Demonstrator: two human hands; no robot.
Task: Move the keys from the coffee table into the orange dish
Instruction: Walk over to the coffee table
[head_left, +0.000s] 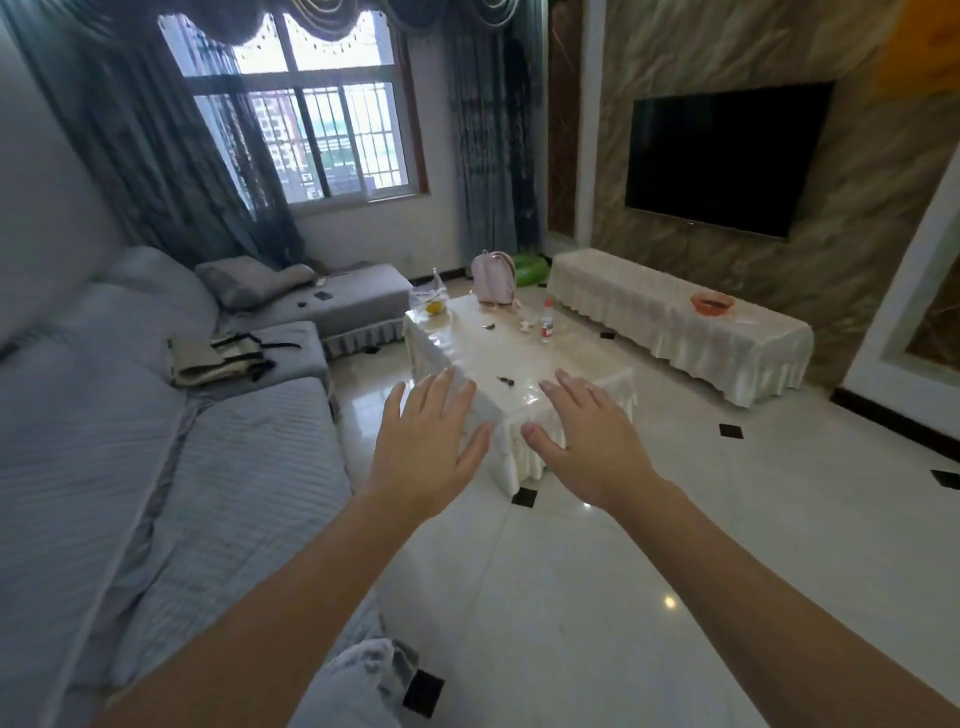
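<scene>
A small dark bunch of keys (505, 381) lies near the front end of the cream coffee table (519, 353). The orange dish (710, 303) stands far off on the long cloth-covered bench (675, 317) under the television. My left hand (427, 441) and my right hand (589, 437) are stretched out in front of me, palms down, fingers spread, holding nothing. Both hover short of the table's near end, with the keys showing between them and a little beyond the fingertips.
On the table stand a pink backpack (493, 277), a glass bowl with yellow fruit (431, 300), a small bottle (547, 321) and bits of litter. A grey sofa (156, 441) runs along the left. Glossy tiled floor (675, 519) lies between table and bench.
</scene>
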